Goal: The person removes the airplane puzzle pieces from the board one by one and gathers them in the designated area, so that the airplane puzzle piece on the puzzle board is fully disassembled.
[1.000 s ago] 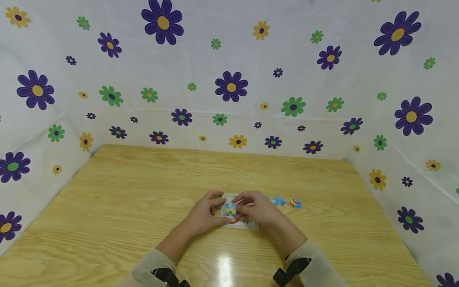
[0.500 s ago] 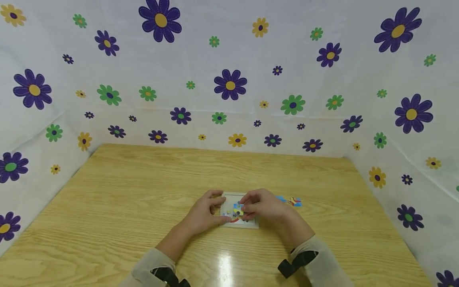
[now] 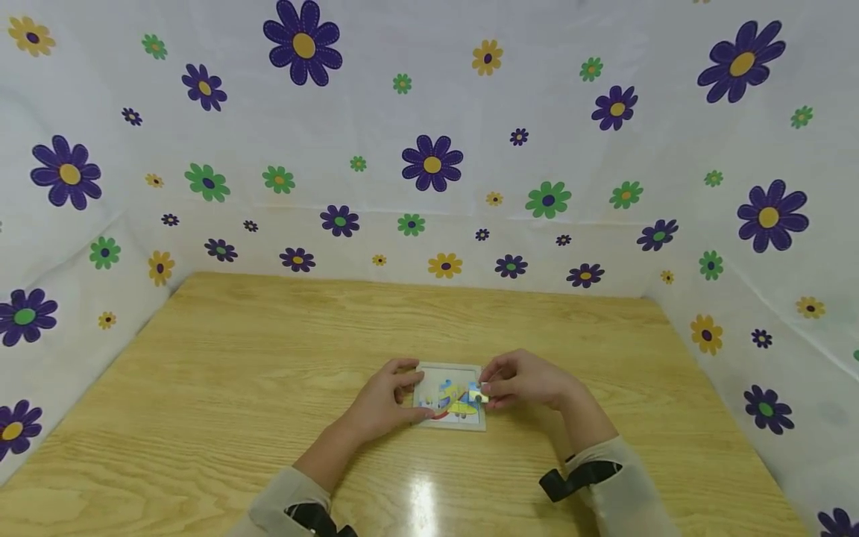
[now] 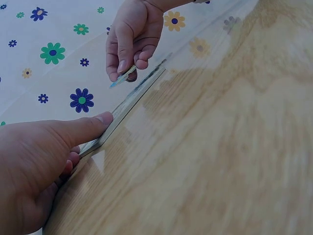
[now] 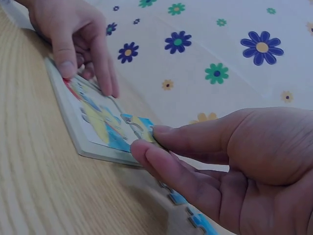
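A jigsaw puzzle tray (image 3: 450,426) with a pale rim lies on the table, partly filled with yellow, red and blue pieces along its front and middle. My left hand (image 3: 384,397) holds the tray's left side; in the left wrist view its thumb lies on the rim (image 4: 134,101). Between the thumb and fingers of my right hand (image 3: 530,380) is a blue-and-yellow puzzle piece (image 5: 142,128), pinched and raised over the tray's right side. In the left wrist view this puzzle piece (image 4: 118,82) tilts above the tray, apart from it.
Loose blue puzzle pieces (image 5: 199,221) lie on the table under and beside my right hand, hidden from the head view. A wood-grain table (image 3: 268,335) stretches around the tray. White cloth (image 3: 362,112) with printed flowers closes off the back and sides.
My right hand has lifted the puzzle piece from the tray's middle and carried it right, to the right rim. The laid pieces now show more fully. The left hand stays on the tray.
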{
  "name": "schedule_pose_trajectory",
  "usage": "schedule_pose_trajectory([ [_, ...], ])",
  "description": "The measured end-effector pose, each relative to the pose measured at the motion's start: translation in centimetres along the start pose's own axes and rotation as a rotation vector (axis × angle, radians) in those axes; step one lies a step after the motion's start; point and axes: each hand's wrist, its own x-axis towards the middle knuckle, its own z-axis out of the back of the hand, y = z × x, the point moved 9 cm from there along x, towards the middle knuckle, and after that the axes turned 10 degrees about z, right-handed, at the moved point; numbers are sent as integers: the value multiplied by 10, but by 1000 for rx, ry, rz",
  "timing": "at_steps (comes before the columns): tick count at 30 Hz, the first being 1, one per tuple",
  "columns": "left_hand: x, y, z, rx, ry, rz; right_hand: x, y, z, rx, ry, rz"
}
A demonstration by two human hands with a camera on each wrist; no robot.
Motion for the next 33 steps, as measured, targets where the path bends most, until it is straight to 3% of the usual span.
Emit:
schedule_pose_trajectory([
  [12,2,-2,-1,-24,9,-1,-15,2,22,-84,-42,-30],
  [21,-1,6,-3,-31,8,23,-11,-3,12,-187,-150,-101],
  [25,1,4,-3,-24,7,2,-11,-2,13,-212,-209,-132],
  [33,1,4,-2,-34,12,8,-11,0,13,-193,-224,-140],
])
